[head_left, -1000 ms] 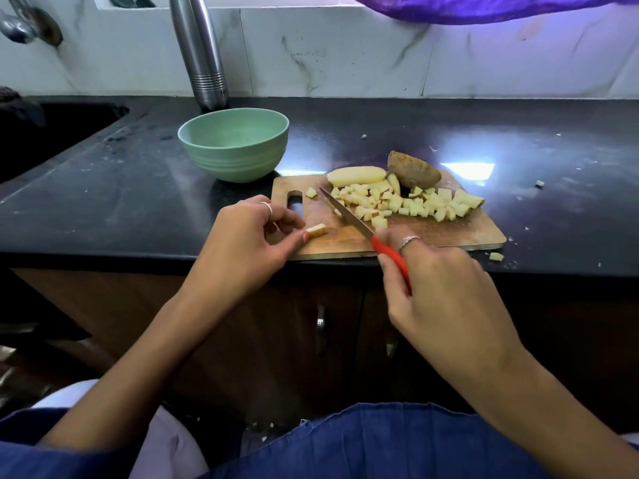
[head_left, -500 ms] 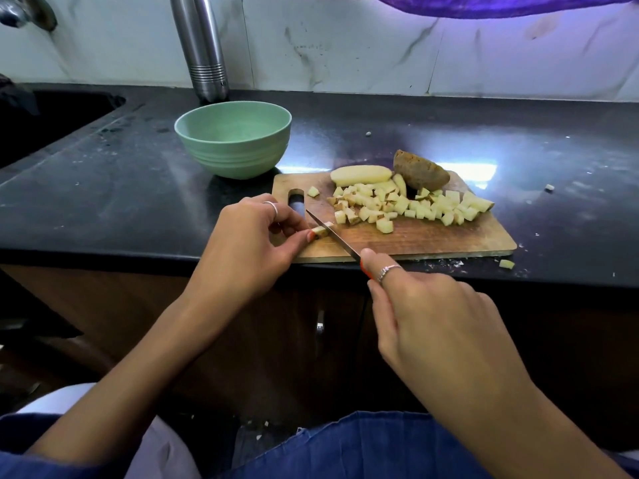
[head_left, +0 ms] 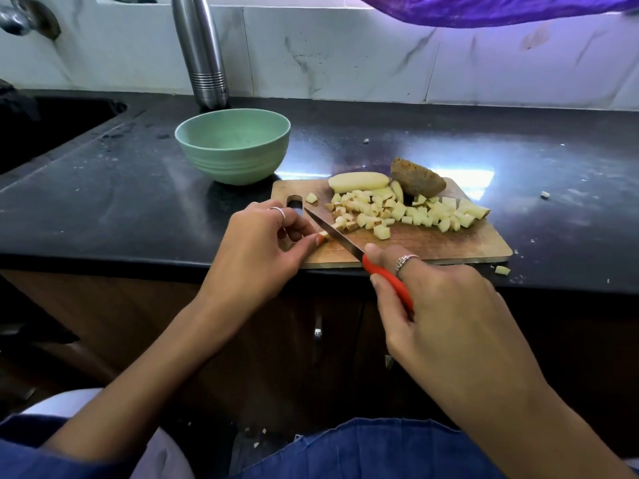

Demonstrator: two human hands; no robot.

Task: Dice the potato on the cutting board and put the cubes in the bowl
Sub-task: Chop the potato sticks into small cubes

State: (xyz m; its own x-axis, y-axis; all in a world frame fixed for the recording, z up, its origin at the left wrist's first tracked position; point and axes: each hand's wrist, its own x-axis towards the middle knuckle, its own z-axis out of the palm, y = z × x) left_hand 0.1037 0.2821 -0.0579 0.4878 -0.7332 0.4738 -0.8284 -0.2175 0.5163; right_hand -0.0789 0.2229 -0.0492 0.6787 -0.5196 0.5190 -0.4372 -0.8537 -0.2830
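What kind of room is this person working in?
Most likely a home kitchen: a dark stone counter beside a sink, a tiled wall, and a cutting board of diced potato.

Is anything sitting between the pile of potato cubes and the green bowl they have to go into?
Nothing visible blocks it. The potato cubes lie mid-board; the green bowl stands just beyond the cutting board's far-left corner, with only bare board and one stray cube between.
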